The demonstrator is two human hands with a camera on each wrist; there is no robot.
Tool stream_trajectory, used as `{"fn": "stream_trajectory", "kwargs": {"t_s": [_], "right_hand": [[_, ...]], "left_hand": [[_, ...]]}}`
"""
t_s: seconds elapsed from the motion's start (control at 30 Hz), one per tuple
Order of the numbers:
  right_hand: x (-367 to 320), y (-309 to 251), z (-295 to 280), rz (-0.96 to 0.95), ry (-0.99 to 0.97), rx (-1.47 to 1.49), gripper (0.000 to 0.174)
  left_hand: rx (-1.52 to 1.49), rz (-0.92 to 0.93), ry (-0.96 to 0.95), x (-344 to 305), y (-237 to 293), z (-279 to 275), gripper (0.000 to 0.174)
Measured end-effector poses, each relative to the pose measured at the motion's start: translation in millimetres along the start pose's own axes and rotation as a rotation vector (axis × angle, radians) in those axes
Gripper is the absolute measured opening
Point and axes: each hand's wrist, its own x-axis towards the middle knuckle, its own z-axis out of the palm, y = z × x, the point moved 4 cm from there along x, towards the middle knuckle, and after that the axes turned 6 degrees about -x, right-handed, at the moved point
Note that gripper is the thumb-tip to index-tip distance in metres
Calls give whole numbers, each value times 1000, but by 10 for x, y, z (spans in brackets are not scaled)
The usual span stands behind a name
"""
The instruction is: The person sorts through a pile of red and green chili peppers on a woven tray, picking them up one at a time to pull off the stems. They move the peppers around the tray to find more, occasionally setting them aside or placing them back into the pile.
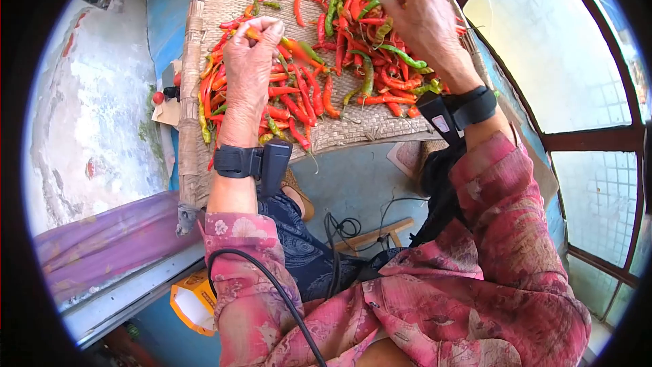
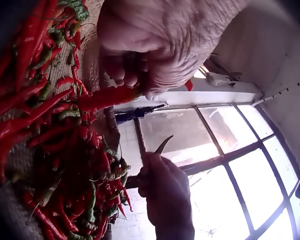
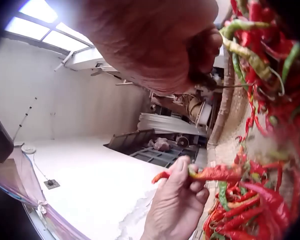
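A broad woven tray (image 1: 221, 0) holds many red, orange and green chili peppers. Over its left heap (image 1: 309, 92), my left hand (image 1: 248, 71) pinches a red chili pepper (image 2: 107, 98) between thumb and fingers; in the right wrist view, red parts (image 3: 222, 173) stick out on both sides of that hand. Above the right heap (image 1: 401, 71), my right hand (image 1: 428, 24) has its fingers curled round a slim chili pepper, whose dark curved end (image 2: 164, 144) pokes up in the left wrist view. The rest of this pepper is hidden by the fingers.
A raised rim (image 1: 192, 47) borders the tray. Framed windows (image 1: 591, 54) stand close on the right, and a peeling wall (image 1: 102, 102) on the left. Below lie black cables (image 1: 343, 228) and a small wooden stool (image 1: 390, 230). An orange box (image 1: 193, 302) stands at lower left.
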Motion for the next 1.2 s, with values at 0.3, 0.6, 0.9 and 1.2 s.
{"fn": "stream_trajectory", "kwargs": {"t_s": [0.3, 0.6, 0.9, 1.2], "right_hand": [[-369, -640, 298, -188, -206, 335, 28], [-252, -469, 312, 24, -236, 597, 21], [43, 96, -159, 125, 87, 156, 34], [-369, -462, 350, -107, -359, 390, 27]], "left_hand": [[-358, -86, 16, -40, -38, 158, 14], [-464, -108, -46, 27, -131, 102, 13], [-352, -223, -123, -53, -196, 82, 20], [-473, -154, -341, -86, -82, 478, 29]]}}
